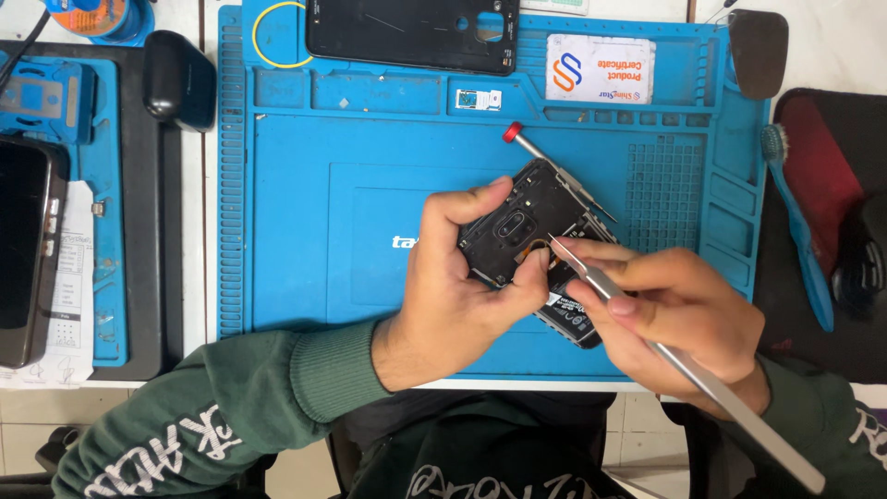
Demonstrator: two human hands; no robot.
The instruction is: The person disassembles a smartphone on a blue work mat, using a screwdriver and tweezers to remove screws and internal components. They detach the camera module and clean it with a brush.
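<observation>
Two hands work over a blue repair mat on the table. Left hand is curled around an opened black phone, tilted above the mat's middle. Right hand pinches metal tweezers, their tip touching the phone's inside. One mat compartment holds a small chip; a red-capped screwdriver lies just behind the phone.

Phone repair bench: blue repair mat, screwdriver, opened phone.
</observation>
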